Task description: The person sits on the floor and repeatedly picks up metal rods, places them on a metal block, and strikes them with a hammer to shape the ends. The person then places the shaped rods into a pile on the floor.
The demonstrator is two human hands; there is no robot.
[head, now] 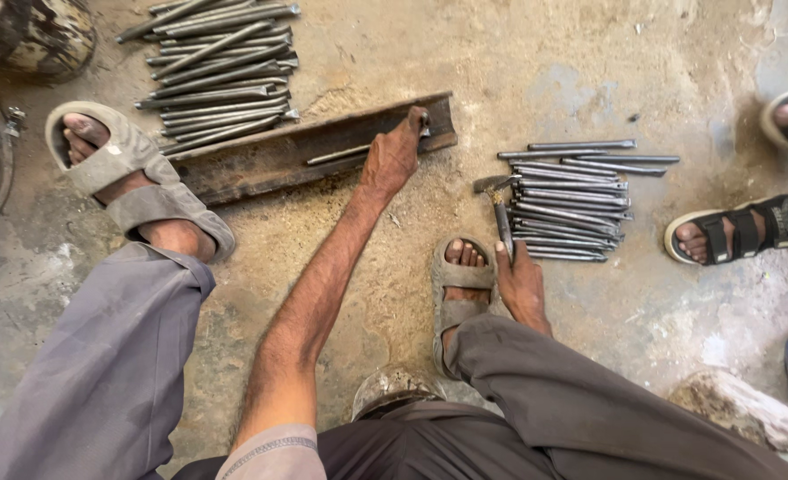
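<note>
My left hand reaches forward and presses down on a thin metal rod that lies along a long rusty steel bar on the ground. Its fingers rest near the bar's right end. My right hand is beside my right sandalled foot and grips the handle of a hammer. The hammer's head lies low, at the left edge of a pile of several metal rods.
A second, larger pile of rods lies behind the bar at the upper left. My left foot is by the bar's left end. Another person's sandalled feet are at the right edge. A dark drum stands top left.
</note>
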